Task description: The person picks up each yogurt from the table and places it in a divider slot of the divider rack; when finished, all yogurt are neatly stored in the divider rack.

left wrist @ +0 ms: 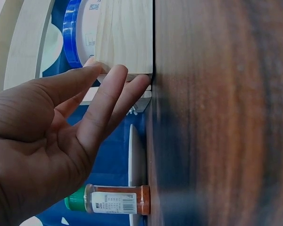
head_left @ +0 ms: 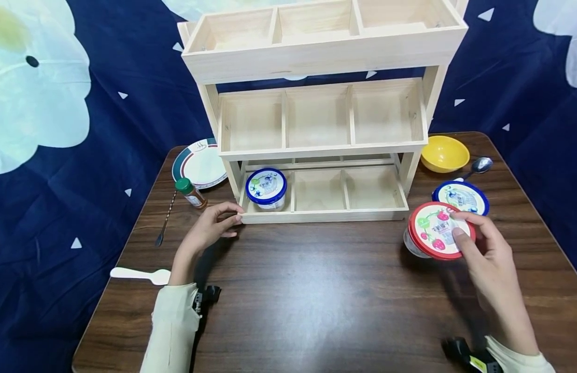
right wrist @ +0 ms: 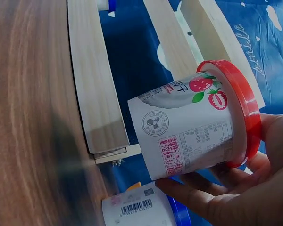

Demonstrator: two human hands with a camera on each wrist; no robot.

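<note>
Left hand (head_left: 207,228): fingers extended, touching wooden rack (head_left: 323,151), lower left corner
Right hand (head_left: 494,264): gripping red-lidded tub (head_left: 435,230), tilted, off bench (head_left: 307,300)
Blue-lidded tub (head_left: 266,187): in rack, bottom left

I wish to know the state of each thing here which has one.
Wooden rack: standing, left hand touching it, middle tier empty.
Red-lidded tub: closed, tilted, raised in right hand.
Blue-lidded tub in rack: closed, upright.
Other blue-lidded tub: closed, upright.
Green-capped jar: closed, upright.
Yellow bowl: upright, empty.
Plate: face up.
White utensil: lying flat.
Thin stirrer: lying flat.
Metal spoon: not held.
</note>
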